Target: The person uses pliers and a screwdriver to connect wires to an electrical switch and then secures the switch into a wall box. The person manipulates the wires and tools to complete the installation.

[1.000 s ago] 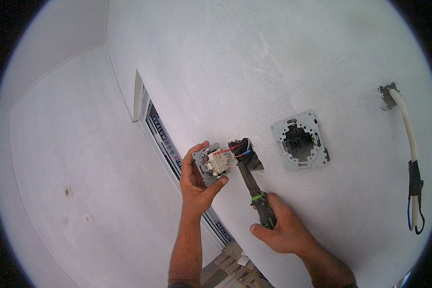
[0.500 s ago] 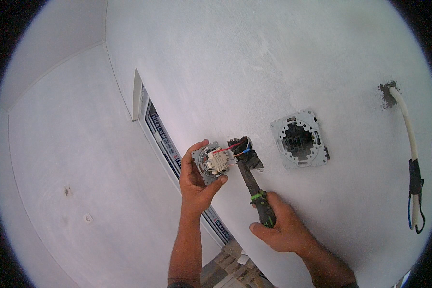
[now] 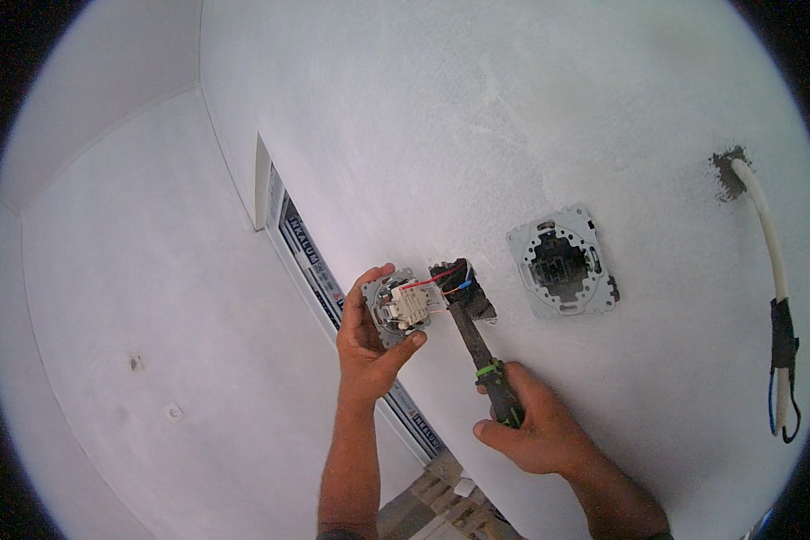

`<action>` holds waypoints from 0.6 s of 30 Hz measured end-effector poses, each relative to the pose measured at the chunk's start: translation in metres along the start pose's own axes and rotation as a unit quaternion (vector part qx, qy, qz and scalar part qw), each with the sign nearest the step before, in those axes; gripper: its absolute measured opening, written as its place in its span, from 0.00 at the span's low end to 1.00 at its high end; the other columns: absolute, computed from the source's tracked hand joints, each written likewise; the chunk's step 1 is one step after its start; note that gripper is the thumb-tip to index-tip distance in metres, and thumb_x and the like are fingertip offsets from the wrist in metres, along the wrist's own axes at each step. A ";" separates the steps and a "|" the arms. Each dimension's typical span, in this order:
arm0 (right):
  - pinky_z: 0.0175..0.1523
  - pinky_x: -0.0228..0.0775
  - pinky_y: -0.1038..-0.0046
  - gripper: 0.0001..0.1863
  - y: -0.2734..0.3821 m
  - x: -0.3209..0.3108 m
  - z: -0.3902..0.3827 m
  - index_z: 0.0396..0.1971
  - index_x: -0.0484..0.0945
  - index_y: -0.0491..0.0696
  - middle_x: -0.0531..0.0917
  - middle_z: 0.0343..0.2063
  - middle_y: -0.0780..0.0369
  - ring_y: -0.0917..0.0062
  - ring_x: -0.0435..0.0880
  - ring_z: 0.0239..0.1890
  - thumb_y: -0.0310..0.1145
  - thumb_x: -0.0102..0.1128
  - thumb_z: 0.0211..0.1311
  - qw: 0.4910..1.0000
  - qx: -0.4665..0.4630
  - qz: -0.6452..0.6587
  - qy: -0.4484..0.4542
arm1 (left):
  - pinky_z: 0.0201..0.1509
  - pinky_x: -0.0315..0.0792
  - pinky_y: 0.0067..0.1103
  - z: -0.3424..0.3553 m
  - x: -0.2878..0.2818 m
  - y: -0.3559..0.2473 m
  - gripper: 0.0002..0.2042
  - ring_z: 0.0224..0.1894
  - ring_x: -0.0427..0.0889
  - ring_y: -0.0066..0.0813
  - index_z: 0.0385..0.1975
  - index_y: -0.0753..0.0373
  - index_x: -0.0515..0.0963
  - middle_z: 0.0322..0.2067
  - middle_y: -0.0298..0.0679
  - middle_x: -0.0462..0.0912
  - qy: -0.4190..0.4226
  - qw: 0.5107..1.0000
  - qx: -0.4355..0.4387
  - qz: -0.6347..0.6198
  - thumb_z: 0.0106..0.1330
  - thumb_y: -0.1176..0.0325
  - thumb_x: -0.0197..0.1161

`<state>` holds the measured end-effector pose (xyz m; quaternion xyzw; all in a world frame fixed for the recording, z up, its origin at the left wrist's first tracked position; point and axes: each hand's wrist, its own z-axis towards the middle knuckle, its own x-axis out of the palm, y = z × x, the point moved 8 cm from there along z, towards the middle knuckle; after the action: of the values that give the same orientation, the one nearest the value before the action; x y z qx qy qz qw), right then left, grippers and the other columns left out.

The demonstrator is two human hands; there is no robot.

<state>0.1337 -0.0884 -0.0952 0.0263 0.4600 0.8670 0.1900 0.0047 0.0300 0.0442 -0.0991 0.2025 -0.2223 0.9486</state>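
Note:
My left hand (image 3: 366,346) holds a light switch mechanism (image 3: 400,306) by its metal frame, fingers behind and thumb at the lower edge. Its cream back faces the wall box. Thin wires, among them a red wire (image 3: 441,279) and one with a blue connector (image 3: 464,284), run from it to the dark wall box (image 3: 459,290). In my right hand (image 3: 531,427) is a flat-bladed tool (image 3: 473,337) with a black and green handle. The blade tip meets the lower left edge of the box opening; whether it is inside cannot be made out.
A second switch mechanism (image 3: 562,261) is mounted on the wall at right. Farther right, a white cable (image 3: 765,225) with black tape hangs from a rough hole. A door or window frame (image 3: 310,261) with printed film runs diagonally behind my left hand. Stacked boards (image 3: 454,499) lie below.
The whole view has shifted slightly. Both hands keep their hold, and the tool's blade stays at the box's lower edge.

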 end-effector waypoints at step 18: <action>0.37 0.69 0.74 0.26 -0.004 0.001 0.001 0.52 0.73 0.42 0.75 0.32 0.64 0.81 0.73 0.32 0.32 0.73 0.54 1.000 0.003 -0.004 -0.009 | 0.67 0.77 0.36 0.000 -0.003 0.003 0.47 0.66 0.75 0.38 0.70 0.61 0.62 0.68 0.46 0.69 -0.004 1.000 -0.004 0.026 0.47 0.77 0.80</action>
<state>0.1342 -0.0853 -0.0981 0.0325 0.4612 0.8643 0.1978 0.0036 0.0339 0.0441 -0.0980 0.2024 -0.1964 0.9544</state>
